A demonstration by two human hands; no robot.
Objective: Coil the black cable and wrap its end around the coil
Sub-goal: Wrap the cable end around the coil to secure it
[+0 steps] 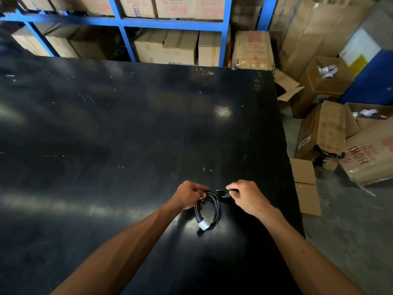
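Observation:
A black cable [213, 206] lies in an oval coil on the black table [127, 128], near its front right part. A white band [204, 225] sits across the coil's near end. My left hand [188, 195] pinches the far left part of the coil. My right hand [247, 198] grips the cable's loose end just right of the coil's far side. The short stretch of cable between the two hands is hard to make out against the dark tabletop.
The table's right edge [286, 145] runs close to my right hand. Beyond it, cardboard boxes [325, 133] crowd the grey floor. A blue metal rack [127, 22] filled with cartons stands behind the table's far edge.

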